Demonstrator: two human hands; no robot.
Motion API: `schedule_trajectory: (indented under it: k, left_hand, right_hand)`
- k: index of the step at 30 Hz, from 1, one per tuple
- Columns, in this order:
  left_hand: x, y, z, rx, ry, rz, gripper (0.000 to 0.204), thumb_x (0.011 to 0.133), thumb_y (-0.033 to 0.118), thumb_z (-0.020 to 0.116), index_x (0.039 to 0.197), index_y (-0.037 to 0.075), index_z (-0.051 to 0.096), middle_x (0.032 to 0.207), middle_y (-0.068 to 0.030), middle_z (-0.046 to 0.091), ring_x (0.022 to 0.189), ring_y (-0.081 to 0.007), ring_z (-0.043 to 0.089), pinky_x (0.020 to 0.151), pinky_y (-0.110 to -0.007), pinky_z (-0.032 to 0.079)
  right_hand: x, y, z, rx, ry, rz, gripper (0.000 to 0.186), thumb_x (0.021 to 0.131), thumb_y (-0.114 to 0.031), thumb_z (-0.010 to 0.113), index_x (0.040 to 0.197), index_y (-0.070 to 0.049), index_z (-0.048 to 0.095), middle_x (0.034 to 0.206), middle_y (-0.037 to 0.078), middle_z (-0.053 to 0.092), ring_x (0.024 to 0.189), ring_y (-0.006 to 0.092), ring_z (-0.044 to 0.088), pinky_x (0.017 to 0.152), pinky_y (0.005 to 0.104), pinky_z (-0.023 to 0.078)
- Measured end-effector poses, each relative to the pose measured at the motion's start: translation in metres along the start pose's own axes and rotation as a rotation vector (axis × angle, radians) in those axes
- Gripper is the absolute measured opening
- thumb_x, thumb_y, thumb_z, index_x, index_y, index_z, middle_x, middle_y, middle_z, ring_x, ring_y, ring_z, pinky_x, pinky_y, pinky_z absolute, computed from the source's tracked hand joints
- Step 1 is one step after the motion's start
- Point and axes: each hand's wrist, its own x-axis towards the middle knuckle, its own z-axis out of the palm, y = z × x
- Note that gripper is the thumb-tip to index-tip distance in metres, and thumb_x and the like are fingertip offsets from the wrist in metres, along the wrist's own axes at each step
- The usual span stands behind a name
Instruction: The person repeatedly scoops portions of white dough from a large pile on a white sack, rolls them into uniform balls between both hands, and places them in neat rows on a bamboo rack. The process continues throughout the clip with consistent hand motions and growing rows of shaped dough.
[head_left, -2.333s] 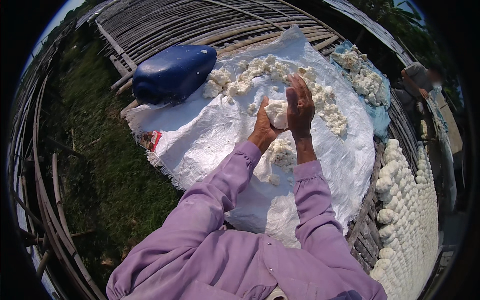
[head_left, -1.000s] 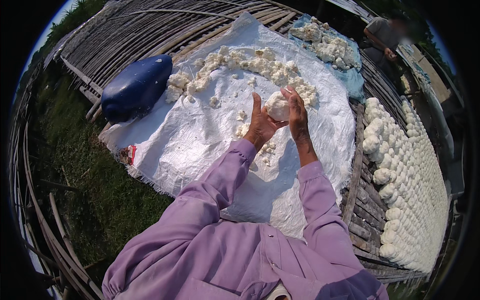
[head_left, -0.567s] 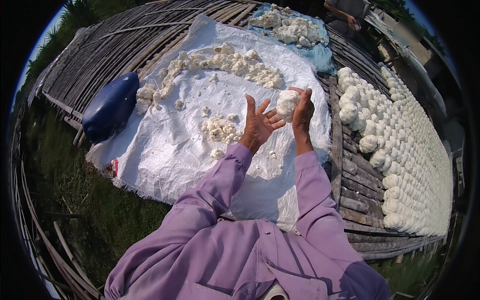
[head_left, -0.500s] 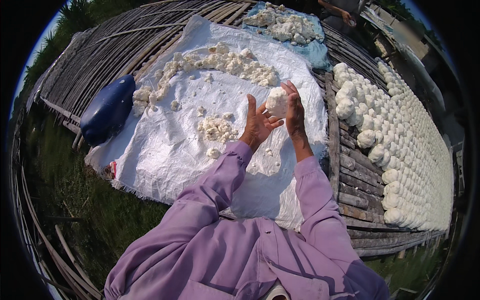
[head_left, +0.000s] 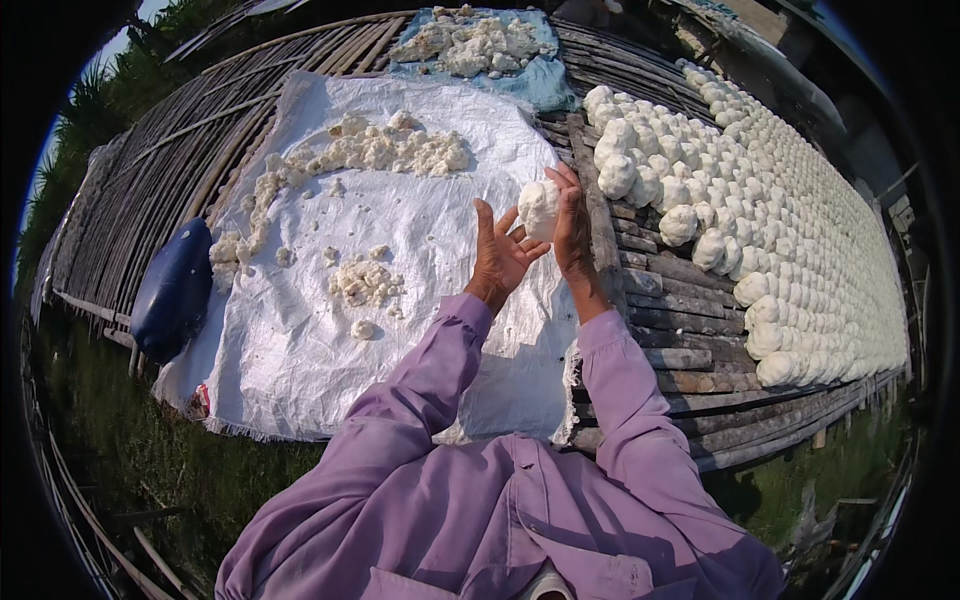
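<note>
Mid-frame, the left hand [head_left: 503, 262] shows its palm, grip spread. The upright right hand [head_left: 572, 228] cups a white lump [head_left: 539, 206] in its grip.

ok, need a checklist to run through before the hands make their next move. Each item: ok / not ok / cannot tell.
1. Rounded off-white lump in hand: ok, against the bare right hand.
2. Bare left hand free of the lump: cannot tell; its spread fingers reach the lump's lower side.
3. Wrinkled white woven sheet lying smooth: not ok, creased with a frayed edge.
4. Crumbly off-white pieces gathered into one heap: not ok, an arc, a small pile and scattered bits.
5. Packed rows of off-white balls apart from both hands: ok, right of them.
6. Rounded dark-blue container away from both hands: ok, at the sheet's left edge.
</note>
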Motion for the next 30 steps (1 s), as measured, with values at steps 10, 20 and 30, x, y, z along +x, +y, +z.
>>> schedule_trajectory:
  k: [10, 20, 30]
  left_hand:
    - [0.009, -0.033, 0.041, 0.105, -0.132, 0.033, 0.097, 0.085, 0.086, 0.047, 0.143, 0.009, 0.049, 0.135, -0.0149, 0.060, 0.123, -0.0305, 0.059, 0.105, -0.054, 0.046]
    - [0.015, -0.041, 0.035, -0.054, -0.069, -0.057, 0.100, 0.083, 0.086, 0.050, 0.143, 0.006, 0.047, 0.140, -0.0177, 0.054, 0.128, -0.0377, 0.055, 0.108, -0.061, 0.041]
    - [0.019, -0.047, 0.044, -0.013, -0.106, -0.111, 0.103, 0.081, 0.089, 0.049, 0.144, 0.007, 0.046, 0.137, -0.0139, 0.057, 0.124, -0.0295, 0.059, 0.103, -0.050, 0.049]
  right_hand:
    - [0.010, -0.001, -0.039, -0.487, -0.257, 0.102, 0.065, 0.107, -0.052, 0.033, 0.117, 0.001, 0.070, 0.108, 0.015, 0.074, 0.102, 0.0308, 0.069, 0.095, 0.0407, 0.051]
    - [0.008, -0.021, -0.065, -0.006, -0.007, 0.052, 0.067, 0.108, -0.053, 0.032, 0.125, 0.001, 0.068, 0.125, 0.017, 0.069, 0.118, 0.0271, 0.063, 0.103, 0.0372, 0.045]
    - [0.002, 0.021, -0.065, 0.104, 0.065, 0.236, 0.069, 0.107, -0.057, 0.033, 0.120, 0.000, 0.069, 0.110, 0.015, 0.073, 0.099, 0.0285, 0.070, 0.090, 0.0365, 0.053]
